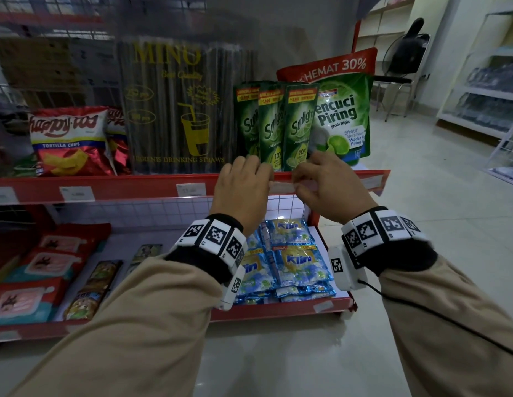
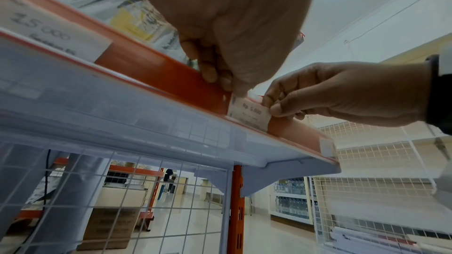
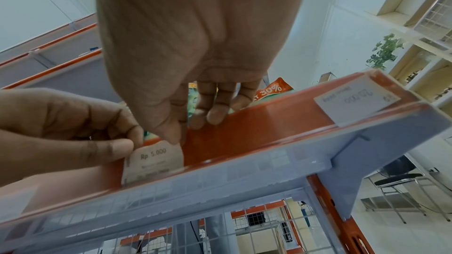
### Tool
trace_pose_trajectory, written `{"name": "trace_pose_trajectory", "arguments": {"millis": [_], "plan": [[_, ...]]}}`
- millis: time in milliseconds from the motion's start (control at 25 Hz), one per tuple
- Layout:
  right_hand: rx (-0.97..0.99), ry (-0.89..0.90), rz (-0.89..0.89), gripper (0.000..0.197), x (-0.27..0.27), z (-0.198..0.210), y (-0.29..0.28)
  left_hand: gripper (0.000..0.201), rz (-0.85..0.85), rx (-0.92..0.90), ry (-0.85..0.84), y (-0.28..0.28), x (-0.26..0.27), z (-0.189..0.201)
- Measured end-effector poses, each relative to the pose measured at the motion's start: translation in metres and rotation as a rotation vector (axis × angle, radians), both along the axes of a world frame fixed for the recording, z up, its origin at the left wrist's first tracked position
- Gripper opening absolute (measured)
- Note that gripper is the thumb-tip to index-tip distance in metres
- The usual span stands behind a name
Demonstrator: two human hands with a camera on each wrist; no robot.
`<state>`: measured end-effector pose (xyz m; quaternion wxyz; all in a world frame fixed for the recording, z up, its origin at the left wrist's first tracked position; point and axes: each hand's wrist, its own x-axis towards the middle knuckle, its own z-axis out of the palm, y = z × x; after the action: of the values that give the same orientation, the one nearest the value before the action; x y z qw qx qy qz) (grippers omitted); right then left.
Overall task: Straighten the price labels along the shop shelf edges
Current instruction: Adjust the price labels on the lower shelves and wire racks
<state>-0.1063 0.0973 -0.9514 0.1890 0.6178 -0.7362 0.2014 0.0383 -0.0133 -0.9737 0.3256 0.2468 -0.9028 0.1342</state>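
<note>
A small white price label (image 3: 153, 158) reading "Rp 5.000" sat in the red edge strip (image 3: 247, 138) of the upper shelf, toward its right end. We pinched it from both sides: our left hand (image 1: 242, 186) gripped its left end between thumb and fingertips, and our right hand (image 1: 332, 186) gripped its right end the same way. Both hands covered most of the label from above. Directly behind them stood green Sunlight pouches (image 1: 273, 124), with a tall pack of drinking straws (image 1: 177, 110) to the left and tortilla chips (image 1: 70, 140) farther left. Another label (image 3: 357, 100) lay near the strip's right corner, and one reading "15.000" (image 2: 46, 30) to the left. Blue Klin sachets (image 1: 292, 259) filled the lower shelf's right corner.
</note>
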Motion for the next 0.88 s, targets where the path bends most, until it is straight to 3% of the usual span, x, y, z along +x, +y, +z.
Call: {"name": "trace_pose_trajectory", "arguments": {"millis": [440, 600, 880], "plan": [[-0.129, -0.055, 0.045, 0.016, -0.004, -0.009, 0.003, 0.021, 0.036, -0.016, 0.023, 0.003, 0.003, -0.002], [-0.189, 0.036, 0.03, 0.019, -0.01, -0.014, 0.012, 0.016, 0.102, -0.049, 0.073, 0.012, 0.004, -0.001], [-0.241, 0.127, -0.165, 0.028, -0.049, -0.017, 0.045, 0.042, -0.046, -0.066, -0.009, 0.044, -0.025, -0.004]]}}
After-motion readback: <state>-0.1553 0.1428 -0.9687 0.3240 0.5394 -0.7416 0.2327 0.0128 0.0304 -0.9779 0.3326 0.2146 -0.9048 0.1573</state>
